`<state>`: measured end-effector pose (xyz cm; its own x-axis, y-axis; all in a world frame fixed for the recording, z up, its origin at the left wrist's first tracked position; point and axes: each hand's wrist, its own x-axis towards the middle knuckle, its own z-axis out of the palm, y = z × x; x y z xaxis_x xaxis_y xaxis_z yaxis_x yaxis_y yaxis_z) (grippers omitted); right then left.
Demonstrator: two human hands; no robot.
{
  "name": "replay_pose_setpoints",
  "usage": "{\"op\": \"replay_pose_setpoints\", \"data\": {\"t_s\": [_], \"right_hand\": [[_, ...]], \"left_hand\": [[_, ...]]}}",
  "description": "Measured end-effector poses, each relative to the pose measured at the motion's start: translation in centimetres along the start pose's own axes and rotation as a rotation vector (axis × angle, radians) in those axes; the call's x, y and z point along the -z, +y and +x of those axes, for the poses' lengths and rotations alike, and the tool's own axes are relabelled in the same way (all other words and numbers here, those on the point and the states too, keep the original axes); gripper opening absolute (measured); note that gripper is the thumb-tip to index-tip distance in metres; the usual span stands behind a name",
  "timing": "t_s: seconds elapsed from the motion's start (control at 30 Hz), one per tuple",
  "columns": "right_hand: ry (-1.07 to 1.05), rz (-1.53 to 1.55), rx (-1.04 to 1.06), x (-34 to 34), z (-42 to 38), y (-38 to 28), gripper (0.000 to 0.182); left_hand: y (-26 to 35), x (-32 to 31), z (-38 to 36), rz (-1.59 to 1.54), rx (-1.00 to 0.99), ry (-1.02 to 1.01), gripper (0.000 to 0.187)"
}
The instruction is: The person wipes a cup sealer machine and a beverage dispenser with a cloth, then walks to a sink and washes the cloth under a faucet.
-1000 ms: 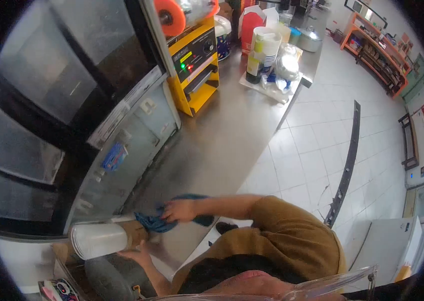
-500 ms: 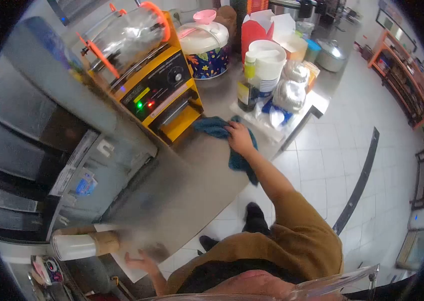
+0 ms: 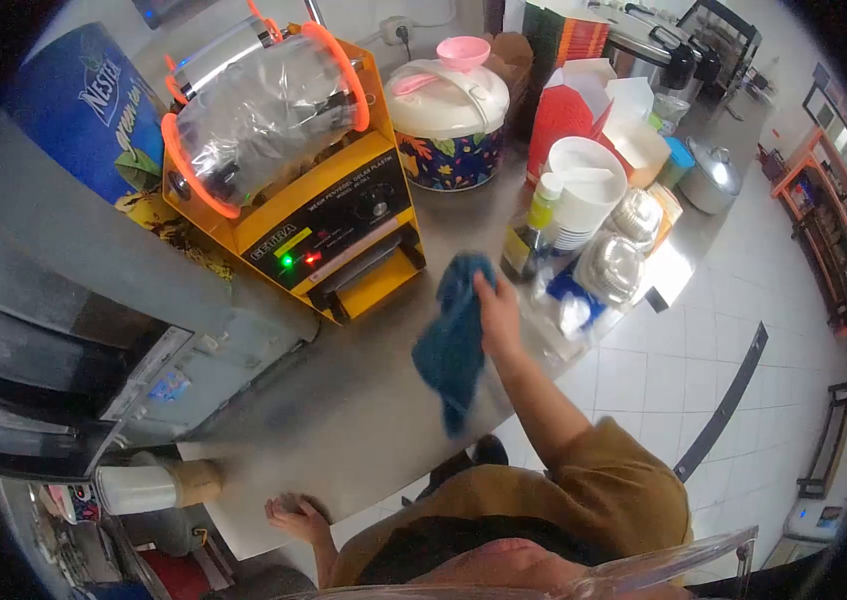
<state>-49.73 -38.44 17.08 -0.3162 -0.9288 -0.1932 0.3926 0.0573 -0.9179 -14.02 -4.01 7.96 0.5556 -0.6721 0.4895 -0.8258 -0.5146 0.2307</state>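
Observation:
My right hand (image 3: 499,312) is closed around one end of a dark teal cloth (image 3: 451,345). The cloth trails from my fingers toward the near edge of the steel worktop (image 3: 343,390), over its middle. At the worktop's lower left, my left hand (image 3: 300,521) is open, its fingers stretched out at the near edge with nothing in them. Left of the cloth stands a yellow cup sealing machine (image 3: 333,225) with a roll of clear film (image 3: 263,110) on top and green and red lights lit.
Right of the cloth are a dark sauce bottle (image 3: 523,245), white paper tubs (image 3: 585,185) and foil-like containers (image 3: 611,268). A floral rice cooker (image 3: 448,150) sits behind the sealer. Stacked cups (image 3: 143,488) lie at the lower left. A dark strip (image 3: 728,400) crosses the tiled floor.
My right hand has lifted and drawn the cloth from beside the sealer; it now hangs more stretched out. My left hand has shifted slightly along the near edge. The view has tilted.

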Motion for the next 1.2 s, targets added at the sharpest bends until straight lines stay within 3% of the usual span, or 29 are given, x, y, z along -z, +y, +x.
{"op": "replay_pose_setpoints", "data": {"t_s": [0.07,0.13,0.2,0.23,0.33,0.43,0.53,0.7,0.77,0.97,1.1,1.17,1.2], "right_hand": [[0.051,-0.036,0.187,-3.0,3.1,-2.5,0.034],[0.344,-0.389,0.538,-5.8,7.7,-2.9,0.030],[0.570,-0.605,0.761,-7.4,13.5,-2.6,0.029],[0.690,-0.708,0.864,-7.9,16.1,-2.4,0.029],[0.833,-1.018,0.763,-7.2,22.5,-1.1,0.032],[0.791,-1.238,0.599,-5.0,27.9,2.7,0.029],[0.570,-1.370,0.136,-4.3,27.8,2.9,0.027],[0.512,-1.618,0.187,-4.5,26.5,5.3,0.024],[0.513,-1.621,0.357,-5.1,23.0,6.7,0.023],[-0.142,-1.598,0.428,-4.6,8.5,8.2,0.021],[-0.383,-1.500,0.734,0.9,-2.7,8.0,0.023],[-0.718,-1.449,0.591,5.6,-6.3,7.5,0.030],[-0.772,-1.428,0.588,8.0,-7.9,6.4,0.030]], "left_hand": [[0.1,0.7,0.0,-0.034,0.018,-0.033,0.043],[0.5,0.6,0.4,-0.090,0.007,-0.027,0.047],[-3.5,-1.9,-0.7,-0.021,0.016,-0.041,0.050],[-4.0,-3.2,0.2,-0.015,-0.190,0.196,0.050],[-1.9,-3.3,0.9,-0.016,-0.232,0.279,0.049],[-0.2,-2.9,1.8,-0.011,-0.261,0.317,0.047],[0.4,-2.8,2.3,0.008,-0.283,0.302,0.046],[0.5,-2.8,2.3,-0.017,-0.266,0.221,0.043],[0.4,-3.0,2.0,-0.045,-0.230,0.204,0.042],[-0.8,-2.7,0.4,-0.054,-0.103,0.196,0.039],[-0.6,-2.2,-0.1,-0.036,-0.071,0.162,0.034],[-2.3,-2.3,-0.2,-0.015,-0.160,0.120,0.029],[-3.4,-3.0,-0.4,-0.008,-0.223,0.100,0.027]]}}
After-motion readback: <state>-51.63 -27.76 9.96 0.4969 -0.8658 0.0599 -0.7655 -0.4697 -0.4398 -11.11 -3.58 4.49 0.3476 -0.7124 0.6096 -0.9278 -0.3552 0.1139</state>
